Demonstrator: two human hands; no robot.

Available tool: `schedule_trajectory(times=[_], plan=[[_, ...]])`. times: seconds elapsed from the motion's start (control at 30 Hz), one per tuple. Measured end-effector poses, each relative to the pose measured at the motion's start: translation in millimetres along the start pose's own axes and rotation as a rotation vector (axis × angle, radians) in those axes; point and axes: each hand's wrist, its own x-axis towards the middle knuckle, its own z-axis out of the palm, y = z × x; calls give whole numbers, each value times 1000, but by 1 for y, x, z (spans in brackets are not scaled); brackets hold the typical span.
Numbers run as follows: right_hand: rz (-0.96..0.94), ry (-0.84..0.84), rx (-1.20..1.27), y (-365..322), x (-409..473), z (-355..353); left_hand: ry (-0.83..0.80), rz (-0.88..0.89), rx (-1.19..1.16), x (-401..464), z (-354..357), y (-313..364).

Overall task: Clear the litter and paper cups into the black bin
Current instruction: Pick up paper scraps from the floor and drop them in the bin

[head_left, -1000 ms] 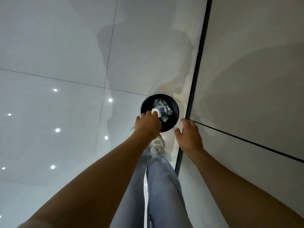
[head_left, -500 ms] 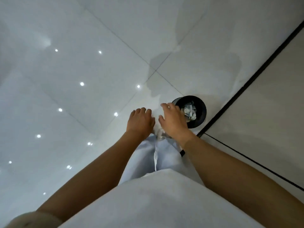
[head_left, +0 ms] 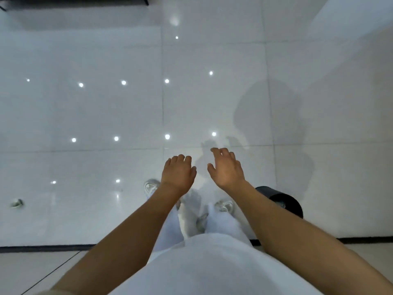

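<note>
Glossy white floor tiles (head_left: 106,116), crossed by thin grey grout lines and dotted with the reflections of small ceiling lights, are seen from above. A dark strip (head_left: 46,248) is laid across the floor near the bottom of the view, and a dark edge of furniture (head_left: 74,1) is caught at the top left. Both arms are held out over the floor: the left hand (head_left: 178,173) is shown palm down with fingers loosely together, the right hand (head_left: 227,169) with fingers spread and relaxed, and nothing is gripped by either. The round black plastic bin (head_left: 285,201) is set on the tiles at the right, partly hidden behind the right forearm, just beside the pale sneakers (head_left: 224,206). A small greyish object (head_left: 17,202), too blurred to identify, is left on the floor far to the left, well apart from the bin.
</note>
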Motion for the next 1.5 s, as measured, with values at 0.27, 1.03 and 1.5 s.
schedule_trajectory(times=[0.27, 1.03, 1.5], plan=[[-190, -92, -171, -192, 56, 54, 30, -218, -184, -25, -16, -199], [-820, -449, -638, -669, 160, 207, 289, -978, -797, -126, -14, -606], [-1046, -557, -897, -919, 169, 350, 318, -1256, -1040, -205, 24, -828]])
